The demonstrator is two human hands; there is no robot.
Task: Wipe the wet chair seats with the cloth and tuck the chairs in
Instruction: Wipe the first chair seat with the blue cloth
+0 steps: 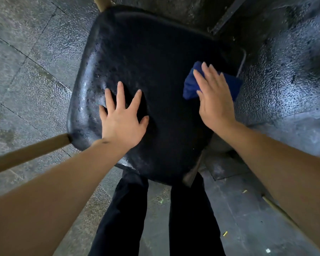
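Observation:
A black chair seat (151, 58) fills the middle of the view, with water drops shining along its left edge. My left hand (121, 119) lies flat on the seat's near left part, fingers spread, holding nothing. My right hand (213, 98) presses flat on a folded dark blue cloth (189, 87) at the seat's right side. Most of the cloth is hidden under the palm. Tan wooden chair legs (30, 152) stick out at the left and at the top.
Wet grey paving (26, 61) lies to the left. A wet dark table surface (284, 74) stands close on the right, touching the chair's edge. My dark trouser legs (129, 215) stand just below the seat. Small yellow bits lie on the floor at lower right.

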